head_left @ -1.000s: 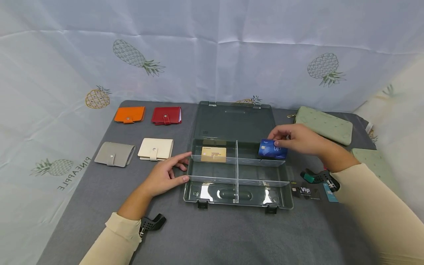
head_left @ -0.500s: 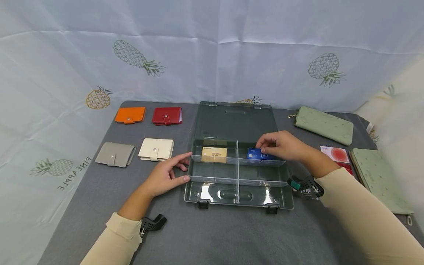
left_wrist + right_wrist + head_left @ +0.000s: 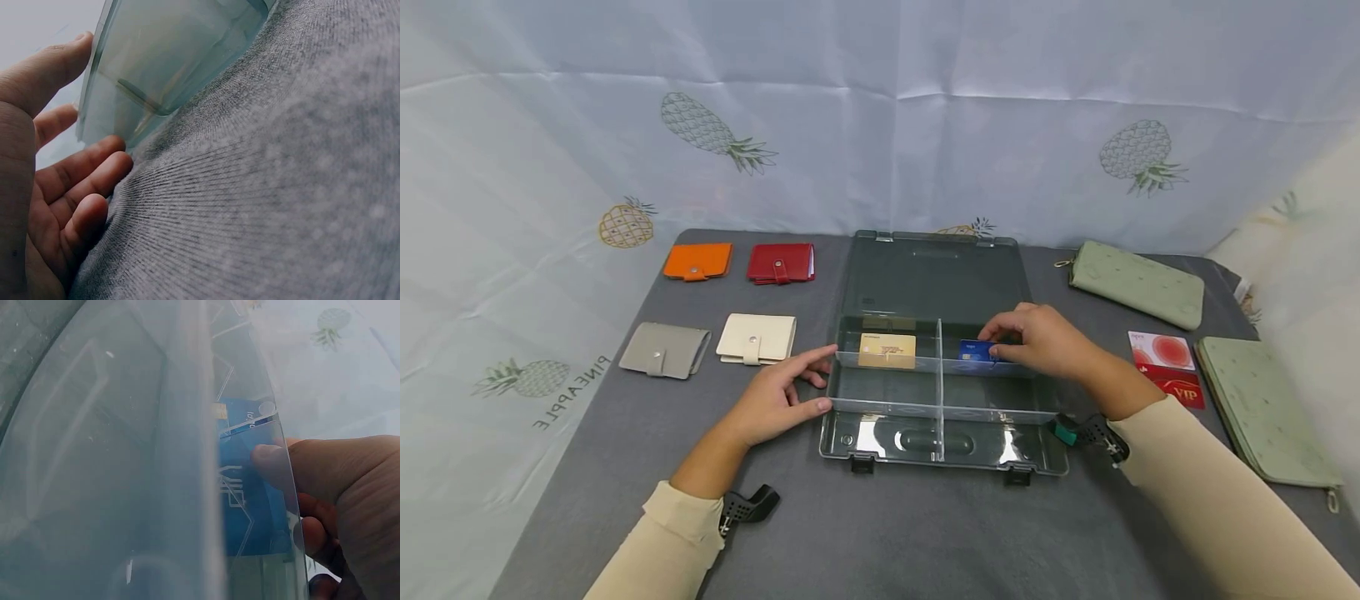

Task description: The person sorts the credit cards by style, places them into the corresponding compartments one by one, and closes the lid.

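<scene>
A clear grey plastic box (image 3: 887,385) with dividers lies open, its lid (image 3: 934,279) folded back. In the head view my right hand (image 3: 1037,337) pinches a blue card (image 3: 976,351) down in the back right compartment, behind the cross divider. Seen from the right wrist, the thumb lies on the front of the blue card (image 3: 240,509) behind clear plastic. A gold card (image 3: 887,350) leans upright in the back left compartment. My left hand (image 3: 775,400) touches the box's left side with spread fingers; the left wrist view shows its thumb at the box (image 3: 187,50) edge.
Left of the box lie an orange (image 3: 697,261), a red (image 3: 781,263), a grey (image 3: 664,350) and a cream card holder (image 3: 756,337). At the right are two green wallets (image 3: 1138,283), a pink card (image 3: 1161,350) and a red VIP card (image 3: 1172,385).
My right hand has moved left and down, lowering the blue card behind the divider. The pink and red cards have come into view beside the arm. My left hand stays put.
</scene>
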Demonstrator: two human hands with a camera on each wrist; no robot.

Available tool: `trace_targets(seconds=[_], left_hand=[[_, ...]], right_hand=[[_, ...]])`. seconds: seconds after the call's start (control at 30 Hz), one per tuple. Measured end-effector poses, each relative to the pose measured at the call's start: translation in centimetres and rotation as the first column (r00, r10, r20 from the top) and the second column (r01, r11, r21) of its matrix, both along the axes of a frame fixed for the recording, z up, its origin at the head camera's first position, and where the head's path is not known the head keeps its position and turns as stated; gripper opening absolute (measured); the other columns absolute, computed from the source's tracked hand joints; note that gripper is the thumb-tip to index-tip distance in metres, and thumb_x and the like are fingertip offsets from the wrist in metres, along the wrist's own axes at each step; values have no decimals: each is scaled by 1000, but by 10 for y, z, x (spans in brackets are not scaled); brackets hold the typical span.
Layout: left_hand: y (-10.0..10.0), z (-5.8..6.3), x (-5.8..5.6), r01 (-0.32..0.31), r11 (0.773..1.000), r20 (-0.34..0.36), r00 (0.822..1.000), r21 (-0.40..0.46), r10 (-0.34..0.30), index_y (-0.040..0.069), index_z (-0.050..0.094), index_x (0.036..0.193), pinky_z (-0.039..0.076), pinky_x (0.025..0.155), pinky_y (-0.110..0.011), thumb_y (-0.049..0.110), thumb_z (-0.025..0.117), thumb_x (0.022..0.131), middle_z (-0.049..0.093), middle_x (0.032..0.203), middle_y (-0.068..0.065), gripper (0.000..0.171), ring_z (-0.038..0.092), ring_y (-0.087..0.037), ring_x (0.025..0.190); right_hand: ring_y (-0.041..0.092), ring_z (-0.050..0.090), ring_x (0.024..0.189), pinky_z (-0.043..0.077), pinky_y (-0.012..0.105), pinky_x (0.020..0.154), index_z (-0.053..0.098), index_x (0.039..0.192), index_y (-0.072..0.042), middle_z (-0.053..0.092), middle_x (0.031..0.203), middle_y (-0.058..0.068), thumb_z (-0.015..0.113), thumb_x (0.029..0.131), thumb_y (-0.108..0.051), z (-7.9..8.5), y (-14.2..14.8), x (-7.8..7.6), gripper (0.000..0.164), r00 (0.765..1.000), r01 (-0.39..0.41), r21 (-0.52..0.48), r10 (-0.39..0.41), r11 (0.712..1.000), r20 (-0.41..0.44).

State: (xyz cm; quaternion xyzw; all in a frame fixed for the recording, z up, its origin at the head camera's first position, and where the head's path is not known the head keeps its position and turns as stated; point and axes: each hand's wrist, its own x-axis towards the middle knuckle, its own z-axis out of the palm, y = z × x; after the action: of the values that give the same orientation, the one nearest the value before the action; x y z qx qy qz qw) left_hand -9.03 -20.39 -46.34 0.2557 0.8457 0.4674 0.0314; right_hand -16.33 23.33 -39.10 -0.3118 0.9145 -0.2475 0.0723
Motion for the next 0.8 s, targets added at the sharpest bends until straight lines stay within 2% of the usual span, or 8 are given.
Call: trace_targets(seconds=[0.2,0.37,0.43,0.6,0.67,0.8], left_hand=[[1,-2,-1,1,1000,-7,1000,9,-1,10,56,155,54,60,-27,18,85,92,72,127,-8,69,68,-20,100],[2,0,-1,2,1000,0,1000,9,-2,11,56,155,54,60,-27,18,84,92,72,127,-8,69,68,-20,100],[2,1,-1,2,1000,3,1000,7,-2,11,56,155,54,61,-27,18,84,92,72,127,-8,69,68,-20,101],[2,1,0,1,1000,6,1000,3,-1,11,56,155,54,61,-27,18,84,92,72,128,-8,70,68,-20,101],[2,1,0,1,1000,5,1000,5,-1,11,56,155,54,61,-27,18,84,92,72,128,-8,69,68,-21,101],[2,1,0,1,1000,7,1000,5,-1,10,56,155,54,61,-27,17,84,92,72,128,-9,69,68,-21,101]], right_hand=[[18,56,81,45,32,65,82,114,-15,72,96,-5,87,90,-9,-5,4,3,25,999,20,-40,-21,999,-29],[23,64,93,49,34,70,82,118,-13,77,105,1,87,90,-7,-6,12,8,29,998,28,-99,-33,995,-52],[25,64,94,50,34,70,81,119,-13,77,109,4,87,90,-6,-4,18,10,30,997,49,-125,-57,991,-53],[20,62,96,49,29,76,80,121,-16,75,114,1,85,92,-8,-3,44,15,31,991,94,-164,-109,982,-80],[16,62,101,48,26,83,79,123,-18,74,116,-3,84,93,-8,-1,58,17,32,988,126,-169,-138,978,-64],[9,59,109,45,21,87,76,129,-17,73,122,-2,83,95,-10,5,87,21,35,978,209,-166,-206,964,37]])
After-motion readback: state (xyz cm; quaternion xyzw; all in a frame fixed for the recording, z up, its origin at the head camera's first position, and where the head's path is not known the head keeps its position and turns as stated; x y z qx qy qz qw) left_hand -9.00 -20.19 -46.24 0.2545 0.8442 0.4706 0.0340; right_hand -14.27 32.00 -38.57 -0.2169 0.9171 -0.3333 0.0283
